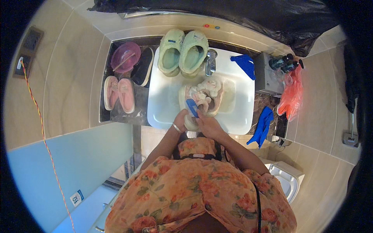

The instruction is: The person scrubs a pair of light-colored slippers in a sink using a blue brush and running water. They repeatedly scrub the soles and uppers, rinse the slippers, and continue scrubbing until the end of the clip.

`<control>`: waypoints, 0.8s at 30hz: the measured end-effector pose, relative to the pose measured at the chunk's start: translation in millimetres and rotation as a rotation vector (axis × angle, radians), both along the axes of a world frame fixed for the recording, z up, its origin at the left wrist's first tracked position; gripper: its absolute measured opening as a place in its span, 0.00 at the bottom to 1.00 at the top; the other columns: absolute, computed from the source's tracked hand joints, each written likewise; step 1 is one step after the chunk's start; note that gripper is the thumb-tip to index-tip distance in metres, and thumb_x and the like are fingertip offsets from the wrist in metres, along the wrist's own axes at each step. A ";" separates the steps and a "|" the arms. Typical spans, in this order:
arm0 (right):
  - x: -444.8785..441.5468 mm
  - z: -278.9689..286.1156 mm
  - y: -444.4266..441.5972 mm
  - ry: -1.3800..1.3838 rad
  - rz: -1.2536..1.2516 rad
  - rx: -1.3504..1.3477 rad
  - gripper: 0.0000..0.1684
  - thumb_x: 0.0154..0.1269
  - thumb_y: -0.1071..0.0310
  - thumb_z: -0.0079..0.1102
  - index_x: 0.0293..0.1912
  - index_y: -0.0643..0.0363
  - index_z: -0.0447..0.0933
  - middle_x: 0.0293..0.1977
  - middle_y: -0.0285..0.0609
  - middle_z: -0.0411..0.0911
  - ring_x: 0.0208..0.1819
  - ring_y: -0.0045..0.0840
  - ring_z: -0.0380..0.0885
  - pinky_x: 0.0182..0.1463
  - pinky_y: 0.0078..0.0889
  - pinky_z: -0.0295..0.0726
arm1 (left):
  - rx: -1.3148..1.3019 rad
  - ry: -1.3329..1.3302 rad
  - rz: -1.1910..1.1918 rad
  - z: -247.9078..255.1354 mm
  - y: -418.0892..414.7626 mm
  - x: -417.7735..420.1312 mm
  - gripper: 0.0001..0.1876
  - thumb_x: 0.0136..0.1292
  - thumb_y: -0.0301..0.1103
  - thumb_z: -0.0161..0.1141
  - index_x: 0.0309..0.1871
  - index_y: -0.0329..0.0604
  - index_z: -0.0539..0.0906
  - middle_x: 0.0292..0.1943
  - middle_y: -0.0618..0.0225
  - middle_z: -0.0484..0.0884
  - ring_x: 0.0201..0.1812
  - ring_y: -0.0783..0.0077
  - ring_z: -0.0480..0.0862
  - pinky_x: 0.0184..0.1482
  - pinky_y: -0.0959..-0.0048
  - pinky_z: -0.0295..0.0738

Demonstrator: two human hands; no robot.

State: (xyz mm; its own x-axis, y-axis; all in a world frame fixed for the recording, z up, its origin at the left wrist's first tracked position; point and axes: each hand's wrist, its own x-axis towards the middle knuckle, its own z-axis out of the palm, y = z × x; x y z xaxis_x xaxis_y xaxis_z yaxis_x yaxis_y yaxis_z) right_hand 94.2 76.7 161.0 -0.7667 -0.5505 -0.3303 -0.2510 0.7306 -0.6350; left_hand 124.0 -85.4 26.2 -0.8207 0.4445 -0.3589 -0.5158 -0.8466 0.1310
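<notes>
My left hand point(181, 121), with a silver bracelet at the wrist, grips the heel end of a wet pink slipper point(190, 92) over the white sink point(163, 112). In my right hand point(209, 125) is a small blue brush point(191, 104), its head against the slipper's side near the opening. Beside that slipper lies its mate point(217, 93), with white fluffy trim and what looks like foam on it. Behind them, a pair of pale green fuzzy slippers point(183, 58) rests on the sink's back rim, left of the chrome faucet point(211, 62).
Left on the dark counter point(125, 118) are a pink basin point(123, 52) with a stick across it, a black shoe point(143, 67) and pink slippers point(119, 94). Blue cloths point(263, 125) lie at right, near a grey box point(265, 77), pump bottles point(284, 62) and a red plastic bag point(291, 93).
</notes>
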 end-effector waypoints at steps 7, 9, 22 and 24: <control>-63.0 -19.6 -22.4 0.161 -0.242 0.111 0.26 0.66 0.57 0.42 0.61 0.59 0.62 0.27 0.60 0.77 0.29 0.52 0.78 0.35 0.51 0.76 | -0.235 0.025 -0.103 23.6 10.9 -3.3 0.27 0.57 0.36 0.47 0.60 0.36 0.65 0.52 0.53 0.75 0.52 0.56 0.78 0.55 0.57 0.73; -47.1 -16.1 -20.3 0.070 -0.185 0.072 0.27 0.66 0.57 0.42 0.61 0.60 0.61 0.29 0.62 0.77 0.31 0.52 0.77 0.38 0.53 0.76 | -0.228 -0.022 -0.059 22.9 10.7 -2.8 0.27 0.56 0.36 0.48 0.60 0.35 0.65 0.51 0.53 0.76 0.50 0.56 0.79 0.55 0.58 0.73; -61.6 -23.6 -20.2 0.046 -0.197 0.093 0.28 0.66 0.58 0.41 0.62 0.61 0.60 0.30 0.62 0.77 0.33 0.52 0.78 0.38 0.53 0.75 | -0.231 -0.002 -0.083 32.8 12.3 -5.1 0.24 0.57 0.36 0.46 0.58 0.36 0.67 0.50 0.54 0.77 0.50 0.57 0.79 0.54 0.58 0.74; -27.5 -31.9 -10.0 0.224 -0.093 -0.150 0.28 0.66 0.58 0.41 0.63 0.60 0.58 0.30 0.62 0.77 0.33 0.52 0.78 0.38 0.53 0.75 | -0.119 -0.005 -0.039 31.8 10.5 -6.3 0.24 0.58 0.36 0.46 0.58 0.36 0.67 0.50 0.55 0.77 0.50 0.57 0.79 0.54 0.58 0.74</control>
